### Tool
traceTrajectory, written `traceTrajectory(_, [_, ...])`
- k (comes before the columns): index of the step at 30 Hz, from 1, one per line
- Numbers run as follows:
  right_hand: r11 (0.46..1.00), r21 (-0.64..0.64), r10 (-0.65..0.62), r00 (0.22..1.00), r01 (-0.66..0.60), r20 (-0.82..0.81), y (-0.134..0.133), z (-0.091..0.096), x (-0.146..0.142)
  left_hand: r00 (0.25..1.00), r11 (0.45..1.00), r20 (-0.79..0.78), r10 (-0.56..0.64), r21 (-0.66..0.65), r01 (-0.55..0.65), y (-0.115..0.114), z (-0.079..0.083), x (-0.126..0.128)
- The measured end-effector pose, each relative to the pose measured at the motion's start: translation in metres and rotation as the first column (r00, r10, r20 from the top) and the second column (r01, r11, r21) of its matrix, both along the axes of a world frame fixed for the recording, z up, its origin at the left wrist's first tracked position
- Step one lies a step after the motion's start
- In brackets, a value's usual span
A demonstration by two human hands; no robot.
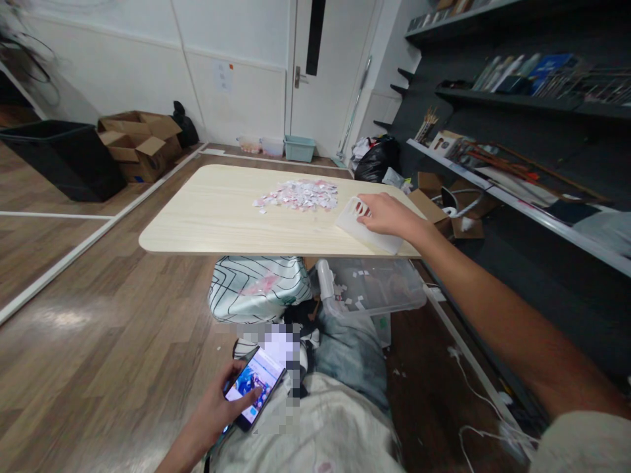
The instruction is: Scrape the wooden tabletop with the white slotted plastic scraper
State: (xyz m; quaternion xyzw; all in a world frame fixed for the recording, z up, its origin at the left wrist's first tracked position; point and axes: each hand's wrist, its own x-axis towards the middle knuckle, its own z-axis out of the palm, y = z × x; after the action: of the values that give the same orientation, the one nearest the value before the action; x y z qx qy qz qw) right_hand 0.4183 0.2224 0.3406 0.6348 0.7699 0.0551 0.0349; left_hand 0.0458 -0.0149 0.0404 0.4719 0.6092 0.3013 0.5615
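Probably light, the board (372,240) is best held by its slotted edge (350,206); right hand (384,213) pinches there; left hand (221,404) clasps phone (259,374).

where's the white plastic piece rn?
In the head view, the white plastic piece is toward the right end of the tabletop, near the front edge, held by the right hand, right of the paper scraps.

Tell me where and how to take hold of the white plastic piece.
Probably by the slotted far edge of the white plastic piece, coming from the right: its openings offer a hold, and the right grip has it there.
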Motion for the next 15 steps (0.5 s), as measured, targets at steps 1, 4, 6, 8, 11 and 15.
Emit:
traceTrajectory(1, [1.000,0.002,0.001,1.000,-0.001,0.004,0.000,0.000,0.000,1.000,1.000,0.002,0.008,0.009,-0.008,0.000,-0.001,0.000])
traceTrajectory(4, [1.000,0.004,0.007,1.000,-0.007,0.003,0.003,-0.001,0.003,1.000,1.000,0.014,0.000,0.009,0.000,-0.001,-0.003,-0.003])
traceTrajectory(6, [1.000,-0.002,0.015,1.000,-0.015,-0.009,0.006,-0.001,0.005,1.000,1.000,0.017,-0.010,-0.016,0.011,0.000,-0.001,-0.008])
traceTrajectory(8, [1.000,-0.010,0.027,0.999,-0.027,-0.018,0.010,0.000,0.007,0.999,0.999,0.023,-0.029,-0.040,0.030,0.002,0.004,-0.013])
traceTrajectory(11, [0.999,-0.018,0.046,0.999,-0.047,-0.015,0.015,0.002,0.007,0.998,0.998,0.010,-0.054,-0.045,0.055,0.004,0.012,-0.017])
traceTrajectory(15, [0.996,-0.011,0.090,0.996,-0.091,-0.020,0.018,0.002,0.001,0.996,0.997,-0.060,-0.072,0.032,0.074,0.003,0.003,-0.021])
